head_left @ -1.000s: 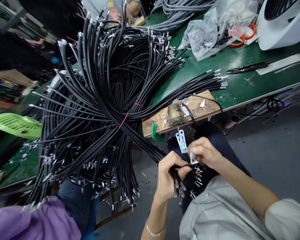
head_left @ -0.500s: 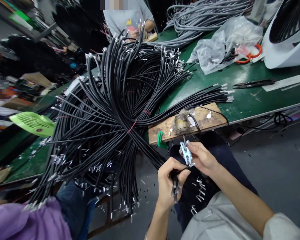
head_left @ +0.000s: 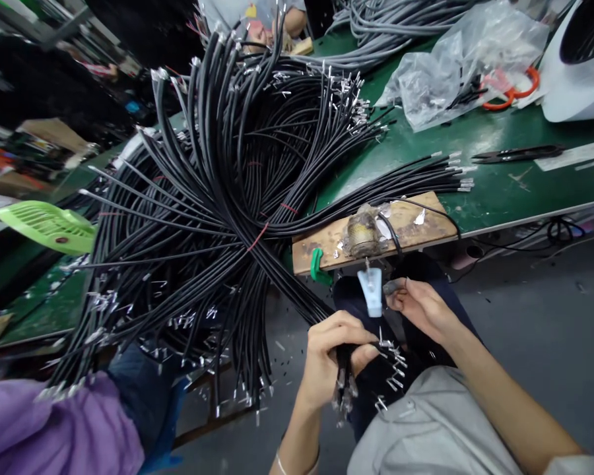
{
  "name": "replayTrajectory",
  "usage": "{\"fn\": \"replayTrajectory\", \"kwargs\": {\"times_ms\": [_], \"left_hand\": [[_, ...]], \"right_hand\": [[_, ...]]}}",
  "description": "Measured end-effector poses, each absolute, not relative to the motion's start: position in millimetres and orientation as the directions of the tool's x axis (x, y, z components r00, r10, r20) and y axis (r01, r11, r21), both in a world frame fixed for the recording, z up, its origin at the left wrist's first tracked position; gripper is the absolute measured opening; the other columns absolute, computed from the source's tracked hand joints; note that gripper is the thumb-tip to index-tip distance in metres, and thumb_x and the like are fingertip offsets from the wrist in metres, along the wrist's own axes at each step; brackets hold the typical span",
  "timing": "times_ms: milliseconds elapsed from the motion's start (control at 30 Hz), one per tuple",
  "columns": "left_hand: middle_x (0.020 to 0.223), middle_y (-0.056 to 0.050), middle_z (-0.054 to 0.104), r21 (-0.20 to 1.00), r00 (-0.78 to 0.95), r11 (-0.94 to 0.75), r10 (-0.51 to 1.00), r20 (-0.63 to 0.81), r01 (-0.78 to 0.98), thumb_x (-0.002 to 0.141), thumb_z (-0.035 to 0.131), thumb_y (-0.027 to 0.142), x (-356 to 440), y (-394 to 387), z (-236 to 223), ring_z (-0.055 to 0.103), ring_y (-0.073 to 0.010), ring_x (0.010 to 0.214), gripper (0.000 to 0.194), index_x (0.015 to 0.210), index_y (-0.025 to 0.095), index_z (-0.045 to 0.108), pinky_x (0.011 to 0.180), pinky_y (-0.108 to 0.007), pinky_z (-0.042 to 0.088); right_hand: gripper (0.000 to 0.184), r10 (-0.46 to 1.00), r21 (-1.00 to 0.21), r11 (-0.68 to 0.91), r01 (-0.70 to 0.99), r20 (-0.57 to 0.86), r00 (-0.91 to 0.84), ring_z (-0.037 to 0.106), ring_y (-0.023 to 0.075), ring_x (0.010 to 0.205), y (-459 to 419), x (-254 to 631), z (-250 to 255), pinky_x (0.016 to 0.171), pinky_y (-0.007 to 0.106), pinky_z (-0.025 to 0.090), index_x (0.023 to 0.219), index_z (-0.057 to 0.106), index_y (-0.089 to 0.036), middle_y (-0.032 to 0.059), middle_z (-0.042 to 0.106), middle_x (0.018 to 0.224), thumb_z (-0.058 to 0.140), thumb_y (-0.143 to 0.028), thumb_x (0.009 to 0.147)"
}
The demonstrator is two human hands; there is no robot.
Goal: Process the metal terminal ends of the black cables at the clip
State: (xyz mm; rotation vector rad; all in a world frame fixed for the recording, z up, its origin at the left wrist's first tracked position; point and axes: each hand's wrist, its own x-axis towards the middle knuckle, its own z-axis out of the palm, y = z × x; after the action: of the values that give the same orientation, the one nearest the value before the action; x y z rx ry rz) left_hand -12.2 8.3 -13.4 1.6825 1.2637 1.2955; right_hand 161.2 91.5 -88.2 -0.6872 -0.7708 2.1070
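A bundle of black cables (head_left: 297, 293) runs down into my left hand (head_left: 327, 359), which is closed around it near the silvery ends. One cable end with splayed, bright metal-tipped wires (head_left: 393, 359) sticks out to the right of the left fingertips. Just above hangs a light blue clip (head_left: 371, 293) on the thin shaft of a small wrapped motor (head_left: 362, 232). My right hand (head_left: 423, 307) is to the right of the clip and apart from it, its fingers loosely bent and a grey patch on one fingertip. I see nothing held in it.
The motor sits on a wooden board (head_left: 321, 254) with a green clamp (head_left: 319, 267) at the table edge. A large heap of black cables (head_left: 237, 198) fills the left. Behind lie snips (head_left: 519, 155), orange-handled scissors (head_left: 512, 92) and a plastic bag (head_left: 426, 86). A person in a purple sleeve (head_left: 79, 429) sits at left.
My right hand has let go of the blue clip and moved to the right. The clip now hangs straight down from the shaft, away from the cable end. My left hand keeps the bundle.
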Motion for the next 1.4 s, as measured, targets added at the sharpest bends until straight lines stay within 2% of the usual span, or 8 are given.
{"fn": "replayTrajectory", "kwargs": {"times_ms": [267,467,567,733,933,1133,1267,1400], "left_hand": [[0.060,-0.007,0.063,0.970,0.136,-0.230,0.966,0.218,0.081,0.079,0.062,0.057,-28.2,12.0,-14.3,0.058,-0.0147,0.053,0.041,0.079,0.017,0.072,0.052,-0.026,0.047],[0.065,-0.003,0.061,0.902,0.014,-0.229,0.971,0.241,0.365,0.081,0.068,0.027,-11.5,-1.4,-9.6,0.055,-0.0127,0.059,0.011,0.077,0.016,0.068,0.055,-0.023,0.041],[0.062,0.000,0.057,0.862,-0.041,-0.242,0.956,0.289,0.446,0.076,0.070,0.014,-5.7,-8.8,-9.1,0.050,-0.0100,0.055,0.003,0.077,0.017,0.068,0.052,-0.021,0.037],[0.068,-0.001,0.057,0.805,-0.027,-0.232,0.955,0.294,0.547,0.077,0.067,0.007,0.5,-12.5,-7.2,0.052,-0.0100,0.058,0.012,0.085,0.016,0.067,0.054,-0.021,0.038],[0.067,-0.001,0.055,0.760,0.102,-0.226,0.973,0.207,0.609,0.081,0.061,0.010,8.5,-10.4,-6.1,0.052,-0.0104,0.057,0.007,0.080,0.015,0.064,0.052,-0.021,0.036],[0.065,-0.001,0.054,0.751,-0.051,-0.136,0.974,0.221,0.646,0.083,0.060,0.013,10.1,-9.5,-6.5,0.051,-0.0113,0.056,0.007,0.077,0.015,0.064,0.053,-0.022,0.038],[0.068,-0.001,0.056,0.763,-0.068,-0.131,0.972,0.223,0.633,0.083,0.061,0.014,12.4,-7.2,-8.9,0.053,-0.0117,0.060,0.004,0.081,0.015,0.065,0.055,-0.022,0.040],[0.066,0.000,0.053,0.775,-0.074,-0.098,0.980,0.184,0.624,0.085,0.060,0.017,12.3,-3.7,-10.3,0.050,-0.0111,0.059,0.008,0.077,0.015,0.060,0.055,-0.022,0.037]], "right_hand": [[0.023,0.917,-0.989,-0.136,-0.063,-0.102,-0.385,0.057,0.0149,0.063,67.1,178.5,-74.3,0.060,0.026,0.046,0.076,0.067,-0.016,0.0019,0.062,0.066,0.062,-0.036,0.086],[0.007,0.844,-0.933,0.330,-0.142,0.359,-0.399,0.054,0.0163,0.068,44.9,164.0,-41.9,0.063,0.030,0.045,0.089,0.068,-0.016,0.0047,0.063,0.075,0.068,-0.018,0.082],[0.007,0.810,-0.892,0.428,-0.145,0.449,-0.377,0.052,0.0156,0.067,43.3,159.1,-32.6,0.063,0.031,0.044,0.088,0.066,-0.016,0.0040,0.062,0.072,0.068,-0.014,0.081],[0.004,0.872,-0.942,0.333,-0.033,0.321,-0.368,0.053,0.0161,0.068,44.5,156.3,-27.5,0.065,0.031,0.043,0.083,0.062,-0.017,0.0034,0.059,0.073,0.060,-0.014,0.085],[0.031,0.908,-0.956,0.274,0.106,0.221,-0.355,0.046,0.0138,0.059,48.6,148.0,-39.4,0.058,0.028,0.037,0.058,0.046,-0.019,-0.0013,0.045,0.060,0.054,-0.021,0.087],[0.039,0.932,-0.999,-0.034,0.003,-0.033,-0.361,0.050,0.0133,0.056,67.8,165.6,-43.6,0.054,0.025,0.039,0.065,0.061,-0.016,0.0004,0.053,0.059,0.048,-0.040,0.093],[0.018,0.875,-0.998,0.005,0.056,-0.023,-0.484,0.051,0.0144,0.065,67.1,170.0,-36.6,0.060,0.026,0.042,0.076,0.064,-0.017,0.0018,0.057,0.072,0.063,-0.033,0.085],[0.021,0.952,-0.979,-0.035,-0.202,0.028,-0.304,0.046,0.0131,0.063,50.1,148.6,-44.0,0.058,0.025,0.040,0.072,0.056,-0.018,-0.0002,0.048,0.070,0.059,-0.032,0.087]]}}
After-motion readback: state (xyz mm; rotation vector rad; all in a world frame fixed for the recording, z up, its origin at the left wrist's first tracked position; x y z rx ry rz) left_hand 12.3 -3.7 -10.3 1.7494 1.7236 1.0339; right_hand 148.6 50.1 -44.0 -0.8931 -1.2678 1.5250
